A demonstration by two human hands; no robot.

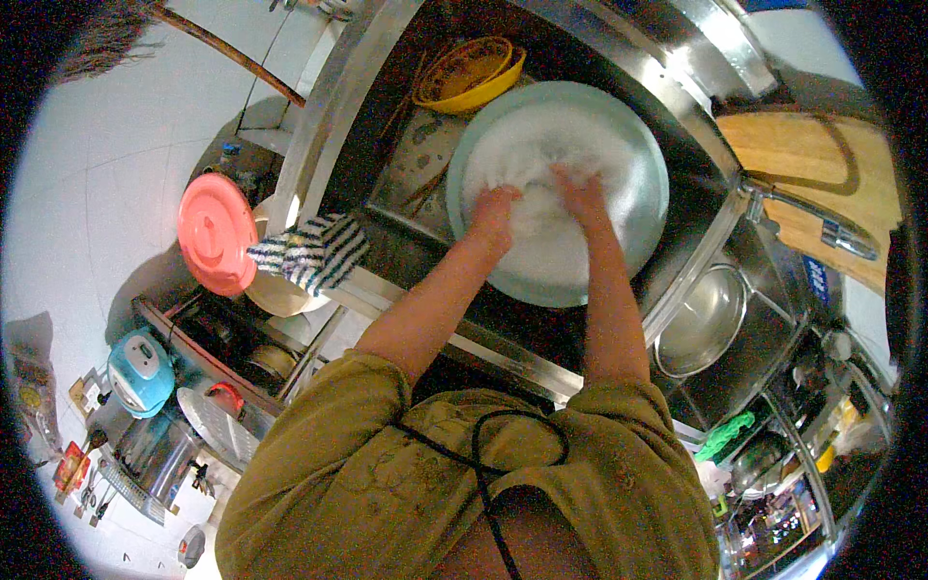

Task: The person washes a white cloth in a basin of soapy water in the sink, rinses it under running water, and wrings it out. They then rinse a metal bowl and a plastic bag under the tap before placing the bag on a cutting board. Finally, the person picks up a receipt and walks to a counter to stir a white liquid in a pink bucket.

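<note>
A wide round metal basin [645,239] stands in the stainless steel sink before me. Whitish, blurred contents [540,254] fill much of it; whether they are cloudy water, foam or grains I cannot tell. Both hands are inside the basin, side by side. My left hand [496,214] is at the left of the middle, its fingers partly lost in the white. My right hand [582,194] lies a little farther in, at the right of the middle, fingers pointing away from me. Blur hides whether either hand grips anything.
Yellow strainer baskets [471,94] sit behind the basin at the left. A striped cloth [312,254] hangs over the sink's left corner near a pink lid [217,233]. At the right are a faucet [819,214], a wooden cutting board [797,152] and a shiny metal bowl [702,322].
</note>
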